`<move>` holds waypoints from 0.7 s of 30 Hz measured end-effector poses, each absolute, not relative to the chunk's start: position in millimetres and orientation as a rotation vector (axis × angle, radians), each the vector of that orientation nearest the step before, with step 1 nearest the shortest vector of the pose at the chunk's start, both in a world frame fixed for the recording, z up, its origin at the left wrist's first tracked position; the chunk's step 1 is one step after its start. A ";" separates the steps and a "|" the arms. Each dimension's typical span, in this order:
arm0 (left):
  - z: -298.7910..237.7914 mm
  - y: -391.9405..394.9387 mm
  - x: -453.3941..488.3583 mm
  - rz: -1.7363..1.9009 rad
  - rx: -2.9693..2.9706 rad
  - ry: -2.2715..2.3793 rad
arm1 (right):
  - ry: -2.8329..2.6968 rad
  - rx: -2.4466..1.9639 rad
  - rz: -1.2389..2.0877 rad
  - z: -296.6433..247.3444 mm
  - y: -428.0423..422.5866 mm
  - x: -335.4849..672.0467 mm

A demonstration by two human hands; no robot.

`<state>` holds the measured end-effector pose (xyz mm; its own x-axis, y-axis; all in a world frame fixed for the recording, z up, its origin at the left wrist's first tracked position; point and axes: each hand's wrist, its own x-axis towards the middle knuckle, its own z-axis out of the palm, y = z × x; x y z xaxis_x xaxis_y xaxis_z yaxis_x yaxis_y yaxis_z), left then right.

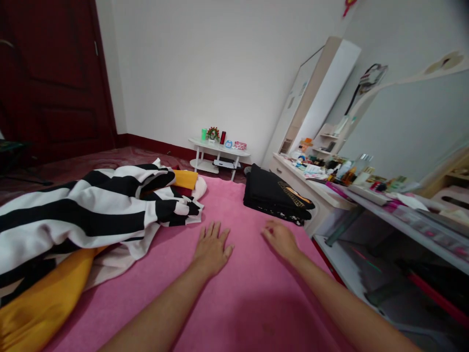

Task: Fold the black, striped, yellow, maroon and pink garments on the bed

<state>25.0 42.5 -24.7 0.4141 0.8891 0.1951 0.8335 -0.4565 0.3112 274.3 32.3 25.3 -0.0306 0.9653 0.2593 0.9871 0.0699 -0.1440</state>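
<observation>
My left hand [212, 249] lies flat on the pink bed cover [238, 205], palm down, with its fingers spread and nothing in it. To the right, my right hand [280, 238] is at the bed cover, its fingers loosely bent and slightly blurred, with a gap between them; I see nothing held. Beyond it sits a folded stack of black clothes [273, 188] with a gold print on top. Left of my left hand, a black-and-white striped garment [106, 208] lies in a loose heap. Yellow clothing [54, 298] shows from under it.
A dressing table [330, 193] crowded with bottles and small items runs along the right, below a large mirror [410, 127]. Past the bed's far edge stands a small white table [220, 146] with a plant and trinkets. A dark red door [51, 73] is at left.
</observation>
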 end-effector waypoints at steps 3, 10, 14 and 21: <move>-24.7 43.0 26.2 0.517 2.485 1.542 | -1.756 -2.091 -0.333 59.6 78.5 323.5; -29.1 43.9 26.6 0.614 2.481 1.567 | -1.642 -2.318 -0.214 64.0 147.2 401.6; -28.0 43.6 26.7 0.621 2.476 1.574 | -1.565 -2.507 -0.241 52.6 147.0 405.0; -26.2 39.4 27.0 0.657 2.475 1.560 | -1.594 -2.583 -0.261 58.5 119.2 388.3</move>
